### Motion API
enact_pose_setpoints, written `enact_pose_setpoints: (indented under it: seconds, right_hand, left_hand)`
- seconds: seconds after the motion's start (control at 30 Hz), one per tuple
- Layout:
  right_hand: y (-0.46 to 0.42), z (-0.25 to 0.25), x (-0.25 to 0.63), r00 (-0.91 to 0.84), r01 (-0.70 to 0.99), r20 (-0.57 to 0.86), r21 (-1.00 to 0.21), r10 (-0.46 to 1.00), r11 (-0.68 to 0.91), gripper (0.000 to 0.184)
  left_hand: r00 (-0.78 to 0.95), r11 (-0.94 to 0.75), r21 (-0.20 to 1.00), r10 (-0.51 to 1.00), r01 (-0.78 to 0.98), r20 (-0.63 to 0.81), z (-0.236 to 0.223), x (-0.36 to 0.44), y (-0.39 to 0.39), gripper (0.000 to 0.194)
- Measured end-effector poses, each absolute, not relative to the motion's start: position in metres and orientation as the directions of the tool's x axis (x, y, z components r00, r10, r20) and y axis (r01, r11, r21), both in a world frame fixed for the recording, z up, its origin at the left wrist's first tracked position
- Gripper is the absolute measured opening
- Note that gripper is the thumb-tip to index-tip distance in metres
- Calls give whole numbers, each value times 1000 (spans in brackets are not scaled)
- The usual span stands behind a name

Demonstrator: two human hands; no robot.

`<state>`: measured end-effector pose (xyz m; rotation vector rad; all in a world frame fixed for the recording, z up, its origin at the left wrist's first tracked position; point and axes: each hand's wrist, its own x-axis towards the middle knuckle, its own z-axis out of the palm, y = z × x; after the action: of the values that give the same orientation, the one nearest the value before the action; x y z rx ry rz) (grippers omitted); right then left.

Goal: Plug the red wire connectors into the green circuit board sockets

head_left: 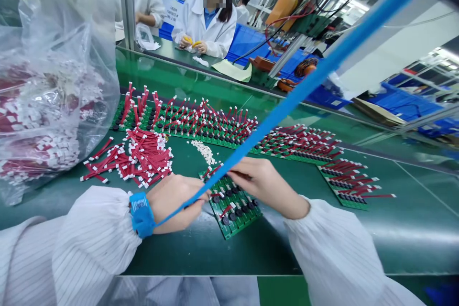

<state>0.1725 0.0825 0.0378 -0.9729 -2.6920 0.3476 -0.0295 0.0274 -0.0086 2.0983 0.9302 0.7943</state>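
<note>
The left hand [174, 203] and right hand [263, 186] curl over a stiff green circuit board [234, 222], fingers closed, but what they grasp I cannot tell; hold it by edge.

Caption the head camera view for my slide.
Left hand and right hand work at a green circuit board with red wires, beside a pile of red leads.

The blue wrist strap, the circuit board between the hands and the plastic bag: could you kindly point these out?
Blue wrist strap [142, 215], head view, on its band.
Circuit board [234, 227], head view, near its front edge.
Plastic bag [53, 24], head view, on its upper film.
</note>
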Motion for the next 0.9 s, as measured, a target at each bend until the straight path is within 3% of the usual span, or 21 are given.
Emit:
enact_pose_setpoints:
  seconds: [0.2,0.43,0.67,0.9]
  right_hand:
    - [88,21,166,-800,570,26,-277,599,773,18]
    - [96,21,162,-833,545,5,-167,553,822,17]
    - [98,25,158,-849,526,-24,-137,528,840,18]
    - [97,26,158,-857,515,-66,-96,511,852,17]
  left_hand:
    - [658,-583,671,730,458,186,-13,-31,31,24]
    - [678,-644,520,718,561,158,-10,-31,30,26]
    - [607,-590,406,788,698,100,-6,-31,29,26]
    - [612,-611,331,782,719,116,-3,-31,30,29]
